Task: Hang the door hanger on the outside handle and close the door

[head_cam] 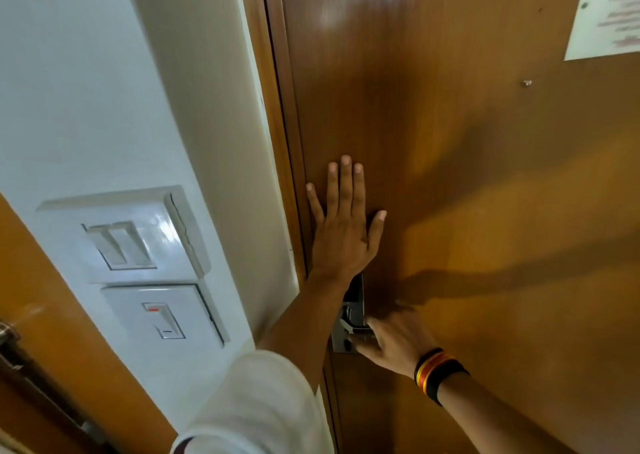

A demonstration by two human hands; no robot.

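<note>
The brown wooden door fills the right of the view and sits flush against its frame. My left hand lies flat on the door near its left edge, fingers spread and pointing up. Just below it is the metal lock plate with the inside handle. My right hand, with a striped band on the wrist, is closed around that handle. The door hanger is not in view.
A white wall left of the frame carries a double light switch and a single switch below it. A printed notice is fixed to the door at upper right. Another wooden door with a metal handle shows at far left.
</note>
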